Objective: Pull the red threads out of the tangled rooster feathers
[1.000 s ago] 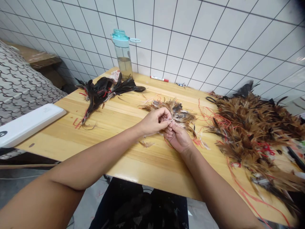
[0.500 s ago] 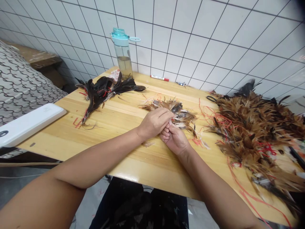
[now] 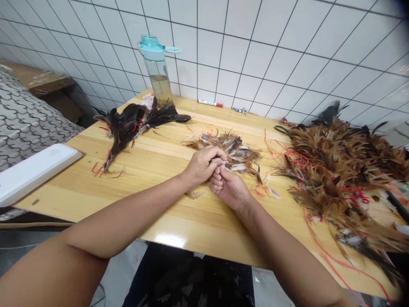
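Observation:
Both my hands meet at the middle of the wooden table (image 3: pixel 179 221). My left hand (image 3: pixel 202 165) is closed, its fingertips pinching the pale quill end of a small bunch of brown feathers (image 3: pixel 234 152). Touching it from the right, my right hand (image 3: pixel 229 186) is curled shut on the same bunch from below. The feathers fan out behind my fingers and lie on the table top. What else is between my fingers is hidden.
A big heap of brown feathers with red threads (image 3: pixel 338 170) covers the table's right side. Black feathers (image 3: pixel 134 121) lie at the back left, by a water bottle (image 3: pixel 158 72). A red marker (image 3: pixel 209 102) lies by the tiled wall. A white flat object (image 3: pixel 35 170) overhangs the left edge.
My hands have stayed together on the feather bunch and drifted slightly nearer to me; my left fingers have shifted their pinch. The view has swung a little to the right.

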`<state>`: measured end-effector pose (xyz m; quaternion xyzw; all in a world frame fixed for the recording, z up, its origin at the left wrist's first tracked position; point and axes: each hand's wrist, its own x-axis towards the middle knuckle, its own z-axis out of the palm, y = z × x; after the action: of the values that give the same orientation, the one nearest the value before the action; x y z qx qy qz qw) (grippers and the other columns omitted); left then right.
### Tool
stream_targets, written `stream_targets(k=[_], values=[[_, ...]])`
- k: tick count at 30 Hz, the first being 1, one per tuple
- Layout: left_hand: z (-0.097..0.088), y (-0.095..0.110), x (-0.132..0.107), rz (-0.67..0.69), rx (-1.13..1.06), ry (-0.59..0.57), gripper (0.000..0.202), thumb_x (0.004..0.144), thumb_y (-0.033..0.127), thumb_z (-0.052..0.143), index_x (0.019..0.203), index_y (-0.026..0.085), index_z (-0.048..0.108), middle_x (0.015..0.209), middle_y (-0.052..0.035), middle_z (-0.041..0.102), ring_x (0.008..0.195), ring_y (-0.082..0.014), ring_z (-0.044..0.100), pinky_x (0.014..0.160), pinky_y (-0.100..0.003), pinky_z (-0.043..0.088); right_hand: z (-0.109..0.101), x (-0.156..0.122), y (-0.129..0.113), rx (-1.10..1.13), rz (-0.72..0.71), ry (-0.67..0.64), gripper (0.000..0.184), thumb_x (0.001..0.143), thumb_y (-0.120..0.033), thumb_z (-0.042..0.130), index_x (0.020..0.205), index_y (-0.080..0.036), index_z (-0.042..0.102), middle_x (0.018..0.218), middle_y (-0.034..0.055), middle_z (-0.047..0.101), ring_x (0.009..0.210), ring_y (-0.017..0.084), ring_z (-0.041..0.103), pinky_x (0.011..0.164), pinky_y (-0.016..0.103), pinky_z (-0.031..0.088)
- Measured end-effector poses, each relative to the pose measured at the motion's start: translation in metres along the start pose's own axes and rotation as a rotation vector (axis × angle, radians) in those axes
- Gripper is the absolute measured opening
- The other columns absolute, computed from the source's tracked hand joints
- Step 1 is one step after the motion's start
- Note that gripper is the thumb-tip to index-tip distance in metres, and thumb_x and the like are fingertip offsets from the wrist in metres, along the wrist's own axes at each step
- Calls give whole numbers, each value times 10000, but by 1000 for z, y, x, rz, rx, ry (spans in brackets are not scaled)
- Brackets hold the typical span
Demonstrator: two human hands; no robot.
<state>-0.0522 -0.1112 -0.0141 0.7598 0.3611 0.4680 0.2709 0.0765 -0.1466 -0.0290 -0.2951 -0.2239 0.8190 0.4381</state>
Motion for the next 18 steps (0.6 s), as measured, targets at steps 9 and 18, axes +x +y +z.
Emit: stream_targets(k=[9,18], values=[[0,-12,3,-348,-419,-205,46,781,198,573,797,163,548,579,57,535,442,-65,492,455,-182,368,-3,-6,-1,-313,1,83,304,747,-399,738,756,-165,545,576,-66,445,459,39,300,421,176,214],[-8,-15,8,-218,-181,-168,61,748,144,558,766,150,615,716,24,612,665,-89,535,658,-206,407,-19,-12,-28,-1142,-393,328,96,788,-313,622,773,-219,609,622,-24,548,561,116,411,538,254,307]])
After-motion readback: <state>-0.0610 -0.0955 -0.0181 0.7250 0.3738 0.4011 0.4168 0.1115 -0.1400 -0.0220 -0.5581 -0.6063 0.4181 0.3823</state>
